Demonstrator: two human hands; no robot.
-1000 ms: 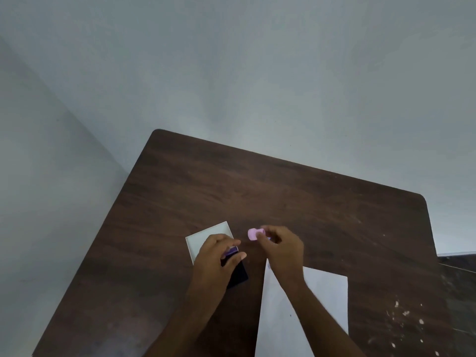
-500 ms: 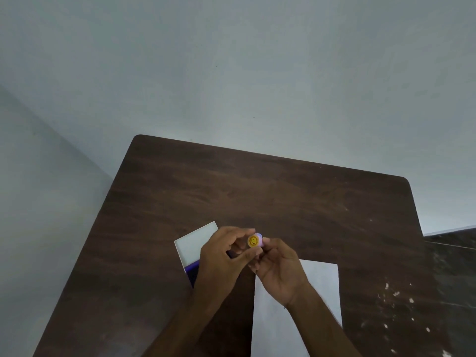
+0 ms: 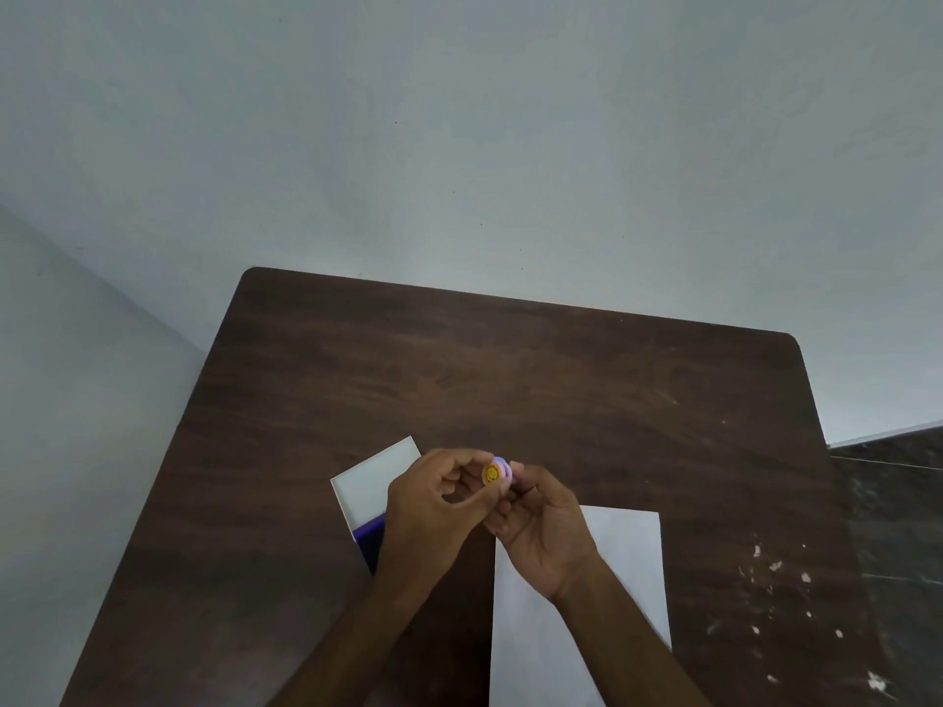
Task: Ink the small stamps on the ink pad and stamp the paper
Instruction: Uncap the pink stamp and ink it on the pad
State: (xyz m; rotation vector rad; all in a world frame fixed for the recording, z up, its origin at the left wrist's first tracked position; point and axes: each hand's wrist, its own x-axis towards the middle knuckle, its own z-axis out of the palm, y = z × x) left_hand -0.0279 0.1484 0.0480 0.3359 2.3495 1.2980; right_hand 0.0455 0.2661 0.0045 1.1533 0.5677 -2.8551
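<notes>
Both hands meet above the dark wooden counter (image 3: pixel 510 380). The left hand (image 3: pixel 433 512) and right hand (image 3: pixel 548 523) pinch a small stamp (image 3: pixel 496 472), pink and purple with a yellow smiley cap, between their fingertips. The left hand hides most of the ink pad (image 3: pixel 370 540) and its open white lid (image 3: pixel 375 482). The paper (image 3: pixel 627 563) lies under the right wrist. White specks (image 3: pixel 775 566) mark the counter's right side.

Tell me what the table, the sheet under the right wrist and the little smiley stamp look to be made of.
Table: dark brown wood or wood-look laminate, matte; streaky grain shows, with pale chips near its right edge.
Sheet: plain white paper, flat, thin and matte.
Smiley stamp: probably plastic, with pastel purple-pink body and a yellow face disc; too small to be sure.
</notes>
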